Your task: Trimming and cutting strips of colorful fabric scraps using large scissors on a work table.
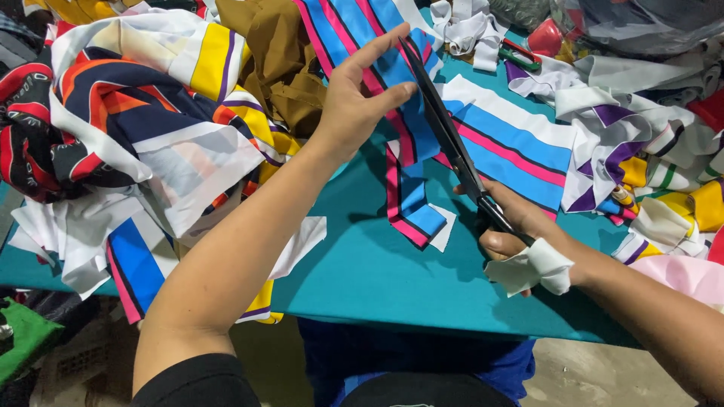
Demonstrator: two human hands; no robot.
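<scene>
Nearest the camera, the person's right hand (507,226) grips the handles of one pair of long black scissors (451,139), fingers clenched through the loops; a scrap of white cloth (534,267) is wrapped round the base of the hand. The blades run up and away, nearly closed along the edge of a blue strip with pink and black stripes (407,158).

That strip lies on the teal-covered table (377,279), its lower end hanging loose just left of the scissors. Farther up, the left hand (360,94) holds the strip taut, thumb and fingers pinching the fabric right beside the blade tips.

The likely risk is a nick: the left fingertips sit touching or almost touching the blades, so a slip of the cloth could bring them into the cut. A slack strip could also drag the cut off the stripe line.

One wider blue-and-white striped panel (513,143) lies to the right. Beyond, there are heaps of cut pieces too tangled to count, a brown cloth (283,56), and a red-and-green handled tool (520,54) at the far edge.
</scene>
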